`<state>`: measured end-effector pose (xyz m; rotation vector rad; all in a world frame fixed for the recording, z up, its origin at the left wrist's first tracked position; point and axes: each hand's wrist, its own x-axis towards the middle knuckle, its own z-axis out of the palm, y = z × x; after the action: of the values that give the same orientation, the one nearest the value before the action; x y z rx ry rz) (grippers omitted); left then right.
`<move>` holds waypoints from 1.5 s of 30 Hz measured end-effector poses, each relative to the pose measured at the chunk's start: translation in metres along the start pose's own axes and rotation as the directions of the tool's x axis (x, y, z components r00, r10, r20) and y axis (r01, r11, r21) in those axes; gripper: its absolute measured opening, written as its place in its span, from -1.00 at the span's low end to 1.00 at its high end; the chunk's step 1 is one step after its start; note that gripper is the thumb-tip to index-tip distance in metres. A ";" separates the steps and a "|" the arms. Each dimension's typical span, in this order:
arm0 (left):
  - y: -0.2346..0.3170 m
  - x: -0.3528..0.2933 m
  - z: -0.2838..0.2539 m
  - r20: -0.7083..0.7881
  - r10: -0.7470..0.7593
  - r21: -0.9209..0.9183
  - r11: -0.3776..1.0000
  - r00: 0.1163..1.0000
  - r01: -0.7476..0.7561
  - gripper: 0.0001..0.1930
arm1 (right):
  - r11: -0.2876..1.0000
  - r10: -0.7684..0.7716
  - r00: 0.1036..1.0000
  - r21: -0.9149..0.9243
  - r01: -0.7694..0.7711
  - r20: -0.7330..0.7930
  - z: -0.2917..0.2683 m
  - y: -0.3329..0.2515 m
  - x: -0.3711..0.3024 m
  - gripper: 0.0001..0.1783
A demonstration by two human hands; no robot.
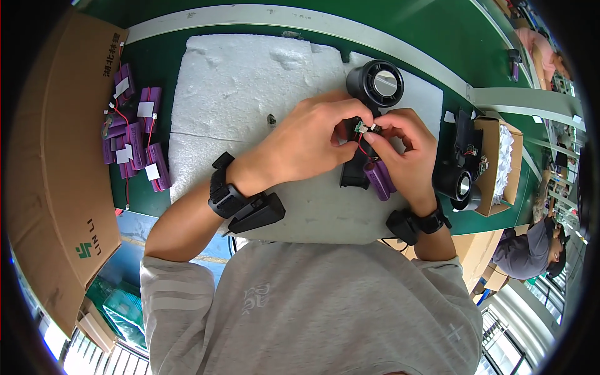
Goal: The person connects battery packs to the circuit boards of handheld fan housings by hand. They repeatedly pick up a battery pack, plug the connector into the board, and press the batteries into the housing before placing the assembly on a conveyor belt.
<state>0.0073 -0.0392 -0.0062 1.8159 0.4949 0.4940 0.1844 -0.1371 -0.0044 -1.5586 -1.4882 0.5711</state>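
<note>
Over the white foam board [228, 94], my two hands meet at a small green circuit board [360, 127]. My left hand [306, 140] is closed, pinching the board between thumb and fingers. My right hand [409, 147] is closed too, with thumb and index finger on a small white wire connector [373, 128] right beside it. Red wire runs down from there to a purple battery pack [377, 180] lying under my right hand. Behind my fingers is a black fan-like device [359, 81] with a round head and silver centre; its lower body is partly hidden by my hands.
Several purple battery packs [130, 140] with wires lie at the left, beside a large cardboard box [62, 162]. At the right are more black devices [453, 181] and a small carton [512, 162] with white packing. Another person [528, 250] sits farther right.
</note>
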 end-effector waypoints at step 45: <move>-0.007 0.002 0.001 -0.080 0.008 -0.057 0.998 0.997 -0.013 -0.71 | 0.944 -0.062 0.997 -0.326 0.042 -0.051 0.004 -0.024 -0.003 -0.79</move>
<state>0.0094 -0.0371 -0.0126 1.7497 0.5204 0.5836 0.1677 -0.1412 0.0127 -1.7629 -1.6324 0.2518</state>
